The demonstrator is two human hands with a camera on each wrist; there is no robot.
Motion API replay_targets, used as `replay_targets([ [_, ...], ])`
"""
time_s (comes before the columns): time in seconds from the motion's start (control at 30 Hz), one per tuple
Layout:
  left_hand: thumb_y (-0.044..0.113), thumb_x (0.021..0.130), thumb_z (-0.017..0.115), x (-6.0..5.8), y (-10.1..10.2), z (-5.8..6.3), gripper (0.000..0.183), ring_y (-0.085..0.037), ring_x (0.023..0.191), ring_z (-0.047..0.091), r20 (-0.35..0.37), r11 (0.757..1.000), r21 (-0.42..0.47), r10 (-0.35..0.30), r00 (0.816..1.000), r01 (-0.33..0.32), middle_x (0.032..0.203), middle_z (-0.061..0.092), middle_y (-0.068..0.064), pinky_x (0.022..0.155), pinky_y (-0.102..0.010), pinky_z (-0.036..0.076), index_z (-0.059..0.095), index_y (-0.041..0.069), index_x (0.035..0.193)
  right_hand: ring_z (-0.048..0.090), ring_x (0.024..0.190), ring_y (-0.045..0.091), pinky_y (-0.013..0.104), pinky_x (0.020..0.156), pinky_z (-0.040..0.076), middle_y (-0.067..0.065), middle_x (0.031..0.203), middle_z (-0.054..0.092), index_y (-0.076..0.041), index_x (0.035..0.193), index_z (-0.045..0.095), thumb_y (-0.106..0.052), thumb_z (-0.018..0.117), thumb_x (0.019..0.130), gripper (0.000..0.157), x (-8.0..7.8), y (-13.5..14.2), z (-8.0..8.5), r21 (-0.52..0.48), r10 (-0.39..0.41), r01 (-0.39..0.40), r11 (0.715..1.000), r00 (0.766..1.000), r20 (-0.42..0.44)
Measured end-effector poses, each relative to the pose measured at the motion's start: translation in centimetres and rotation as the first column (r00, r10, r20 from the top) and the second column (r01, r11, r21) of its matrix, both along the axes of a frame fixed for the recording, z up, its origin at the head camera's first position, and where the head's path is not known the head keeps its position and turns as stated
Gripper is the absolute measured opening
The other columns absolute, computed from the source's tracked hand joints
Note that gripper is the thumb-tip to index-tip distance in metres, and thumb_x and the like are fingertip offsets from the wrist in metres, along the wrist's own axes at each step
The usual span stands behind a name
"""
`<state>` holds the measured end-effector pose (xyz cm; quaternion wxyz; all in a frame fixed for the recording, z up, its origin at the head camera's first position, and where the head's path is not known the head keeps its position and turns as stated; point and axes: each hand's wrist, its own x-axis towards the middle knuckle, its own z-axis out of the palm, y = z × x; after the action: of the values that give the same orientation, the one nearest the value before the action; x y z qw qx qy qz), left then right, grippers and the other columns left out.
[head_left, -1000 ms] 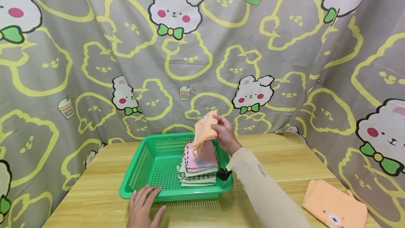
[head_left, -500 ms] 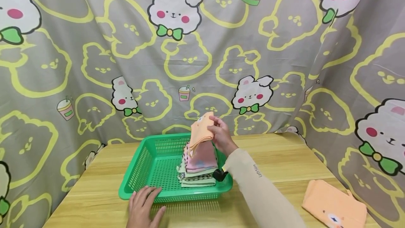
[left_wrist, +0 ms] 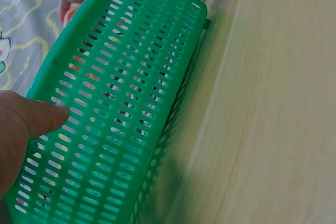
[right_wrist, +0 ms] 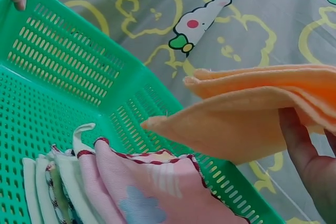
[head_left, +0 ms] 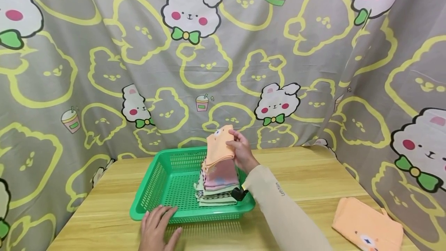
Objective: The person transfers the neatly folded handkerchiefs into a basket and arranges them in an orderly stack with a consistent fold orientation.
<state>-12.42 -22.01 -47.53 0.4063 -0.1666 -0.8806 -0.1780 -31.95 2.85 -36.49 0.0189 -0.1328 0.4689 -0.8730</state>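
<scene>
My right hand (head_left: 244, 153) pinches a folded orange towel (head_left: 220, 146) with an animal face on it, holding it over a stack of folded towels. On top of that stack lies a pink towel (head_left: 219, 176) with a checked edge; pale green ones (right_wrist: 73, 182) are beneath it. The stack sits in the right part of a green plastic basket (head_left: 148, 189). At the basket's near rim, my left hand (head_left: 157, 226) holds on, fingers over the edge and thumb (left_wrist: 47, 119) against the outer wall.
Another folded orange towel (head_left: 369, 222) with a face lies at the right on the wooden table (head_left: 296, 165). A grey curtain (head_left: 240, 22) with cartoon animals hangs behind the table and along its sides.
My right hand has moved slightly left with the orange towel, which has turned so more of its flat side shows. The left hand stays at the basket's rim.
</scene>
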Motion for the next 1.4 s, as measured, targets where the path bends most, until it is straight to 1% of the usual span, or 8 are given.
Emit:
replay_targets([
  [0.13, 0.023, 0.065, 0.082, -0.1, 0.0, -0.1, 0.058, -0.036, 0.109, 0.049, -0.007, 1.0, -0.002, -0.007, 1.0, 0.007, 0.111, 0.061, -0.012, 0.104, -0.047, 0.018, 0.065, 0.008, 0.117, 0.057, 0.09, 0.02, 0.022, 0.063, 0.054, 0.018, 0.123, 0.042, 0.007, 0.137, 0.037, 0.014, 0.047, 0.084, 0.054, -0.1, -0.2, -0.3, -0.001, -0.008, 0.008, 1.0, 1.0, 0.014],
  [0.27, 0.025, 0.066, 0.082, -0.1, 0.0, -0.1, 0.056, -0.036, 0.109, 0.049, -0.013, 1.0, -0.004, -0.009, 1.0, 0.009, 0.11, 0.061, -0.013, 0.104, -0.047, 0.018, 0.065, 0.008, 0.117, 0.056, 0.094, 0.021, 0.022, 0.066, 0.054, 0.02, 0.126, 0.04, 0.007, 0.137, 0.037, 0.014, 0.047, 0.084, 0.054, -0.1, -0.4, -0.7, -0.008, -0.011, 0.011, 1.0, 1.0, 0.022],
  [0.47, 0.023, 0.065, 0.084, 0.1, 0.2, 0.2, 0.056, -0.036, 0.108, 0.051, 0.019, 1.0, -0.006, 0.013, 1.0, -0.013, 0.11, 0.062, -0.012, 0.092, -0.057, 0.026, 0.066, 0.008, 0.116, 0.056, 0.098, 0.023, 0.023, 0.069, 0.055, 0.02, 0.13, 0.039, 0.007, 0.137, 0.037, 0.013, 0.047, 0.084, 0.054, 0.3, -0.7, -0.9, -0.011, -0.01, 0.011, 1.0, 0.998, 0.057],
  [0.6, 0.023, 0.065, 0.085, 0.2, 0.3, 0.4, 0.055, -0.037, 0.108, 0.052, 0.036, 1.0, -0.004, 0.017, 0.999, -0.017, 0.109, 0.062, -0.011, 0.087, -0.06, 0.028, 0.067, 0.008, 0.115, 0.058, 0.098, 0.023, 0.023, 0.07, 0.055, 0.022, 0.133, 0.039, 0.007, 0.137, 0.036, 0.013, 0.046, 0.084, 0.054, 0.4, -0.9, -1.1, -0.017, -0.001, 0.002, 1.0, 0.998, 0.069],
  [0.87, 0.023, 0.065, 0.084, 0.2, 0.2, 0.3, 0.054, -0.037, 0.107, 0.052, 0.036, 1.0, 0.005, 0.013, 0.999, -0.013, 0.109, 0.062, -0.011, 0.087, -0.061, 0.028, 0.067, 0.009, 0.115, 0.059, 0.093, 0.022, 0.023, 0.069, 0.055, 0.024, 0.136, 0.038, 0.007, 0.137, 0.036, 0.014, 0.046, 0.082, 0.056, 0.5, -1.5, -1.4, -0.012, 0.02, -0.019, 1.0, 0.998, 0.066],
  [1.07, 0.026, 0.068, 0.083, 0.1, 0.1, 0.2, 0.052, -0.038, 0.106, 0.052, 0.022, 1.0, -0.001, 0.006, 1.0, -0.006, 0.108, 0.063, -0.012, 0.086, -0.06, 0.028, 0.067, 0.009, 0.115, 0.055, 0.101, 0.025, 0.023, 0.071, 0.055, 0.022, 0.134, 0.038, 0.006, 0.137, 0.037, 0.016, 0.044, 0.079, 0.058, 0.6, -1.9, -1.4, -0.028, 0.022, -0.021, 0.999, 0.997, 0.068],
  [1.2, 0.027, 0.068, 0.083, 0.1, 0.1, 0.1, 0.052, -0.037, 0.106, 0.052, 0.016, 1.0, -0.002, 0.001, 1.0, -0.001, 0.108, 0.063, -0.011, 0.086, -0.06, 0.028, 0.067, 0.009, 0.114, 0.056, 0.101, 0.026, 0.023, 0.07, 0.055, 0.022, 0.134, 0.039, 0.005, 0.136, 0.038, 0.016, 0.044, 0.079, 0.058, 0.6, -2.0, -1.3, -0.026, 0.018, -0.016, 1.0, 0.997, 0.073],
  [1.4, 0.027, 0.068, 0.082, 0.1, 0.0, 0.0, 0.053, -0.036, 0.108, 0.051, 0.009, 1.0, 0.001, 0.005, 1.0, -0.005, 0.109, 0.062, -0.011, 0.092, -0.056, 0.025, 0.067, 0.008, 0.115, 0.055, 0.108, 0.031, 0.025, 0.074, 0.055, 0.024, 0.139, 0.036, 0.005, 0.136, 0.038, 0.016, 0.044, 0.079, 0.059, 0.5, -2.3, -1.2, -0.035, 0.031, -0.029, 0.999, 0.997, 0.064],
])
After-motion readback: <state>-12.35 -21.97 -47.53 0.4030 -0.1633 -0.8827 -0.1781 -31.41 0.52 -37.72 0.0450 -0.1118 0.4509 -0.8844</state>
